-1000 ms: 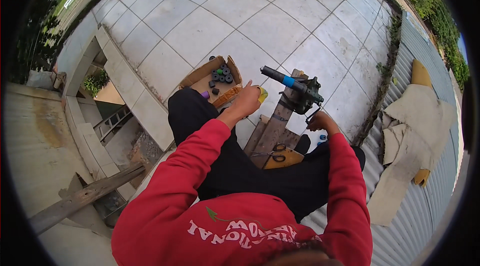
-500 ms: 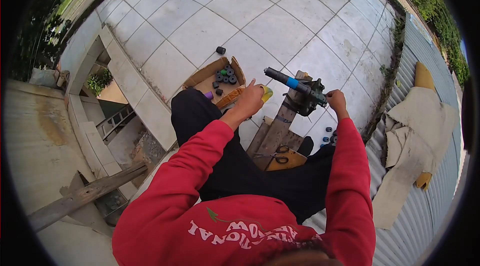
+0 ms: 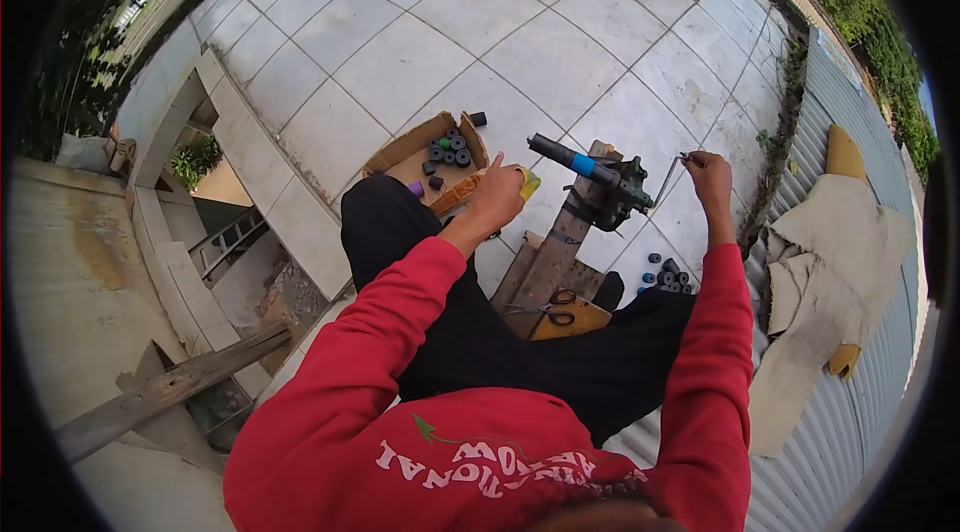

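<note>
While my right hand [image 3: 708, 175] grips the vise [image 3: 612, 194] handle [image 3: 665, 180], its bar [image 3: 572, 160] points left toward my left hand [image 3: 497, 197], clenched on something yellow [image 3: 529, 182].

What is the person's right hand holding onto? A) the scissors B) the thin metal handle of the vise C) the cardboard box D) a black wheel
B: the right hand is closed on the thin metal handle that sticks out from the vise, while the scissors lie untouched lower down on the board.
</note>
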A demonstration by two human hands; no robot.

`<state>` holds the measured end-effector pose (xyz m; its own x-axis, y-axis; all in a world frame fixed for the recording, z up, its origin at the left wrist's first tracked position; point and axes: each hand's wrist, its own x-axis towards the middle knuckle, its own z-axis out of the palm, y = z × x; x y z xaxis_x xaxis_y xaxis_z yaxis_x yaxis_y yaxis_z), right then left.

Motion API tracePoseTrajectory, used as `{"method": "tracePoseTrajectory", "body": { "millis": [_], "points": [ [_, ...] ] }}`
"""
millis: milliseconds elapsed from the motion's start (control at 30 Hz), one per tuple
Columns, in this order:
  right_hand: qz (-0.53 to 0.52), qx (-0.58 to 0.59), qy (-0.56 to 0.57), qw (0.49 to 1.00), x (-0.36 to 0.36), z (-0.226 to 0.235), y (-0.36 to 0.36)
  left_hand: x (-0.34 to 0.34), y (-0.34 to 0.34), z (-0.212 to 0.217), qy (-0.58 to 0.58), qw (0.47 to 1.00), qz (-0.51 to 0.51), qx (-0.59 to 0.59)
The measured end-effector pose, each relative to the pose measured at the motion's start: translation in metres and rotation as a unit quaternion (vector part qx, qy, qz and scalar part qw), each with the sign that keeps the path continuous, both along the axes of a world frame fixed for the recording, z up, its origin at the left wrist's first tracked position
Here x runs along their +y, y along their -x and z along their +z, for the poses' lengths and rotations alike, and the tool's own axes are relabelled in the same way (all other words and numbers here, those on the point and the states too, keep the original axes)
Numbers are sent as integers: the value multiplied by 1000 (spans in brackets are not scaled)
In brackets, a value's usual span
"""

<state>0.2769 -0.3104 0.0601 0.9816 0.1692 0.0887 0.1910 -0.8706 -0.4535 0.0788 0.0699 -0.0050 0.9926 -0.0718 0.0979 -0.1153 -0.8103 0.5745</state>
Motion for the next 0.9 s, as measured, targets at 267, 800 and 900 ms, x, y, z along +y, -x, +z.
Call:
{"method": "tracePoseTrajectory", "body": {
  "millis": [267, 800, 900],
  "points": [
    [24, -18, -15, 999, -3, 67, 42, -2, 0, 4, 18, 1000, 6, -17],
    [136, 229, 45, 963, 0, 129, 153, -3, -2, 3, 20, 1000, 6, -6],
    [163, 322, 48, 931, 2, 118, 160, -2, -3, 1, 6, 1000, 1, 2]
  ]
}}
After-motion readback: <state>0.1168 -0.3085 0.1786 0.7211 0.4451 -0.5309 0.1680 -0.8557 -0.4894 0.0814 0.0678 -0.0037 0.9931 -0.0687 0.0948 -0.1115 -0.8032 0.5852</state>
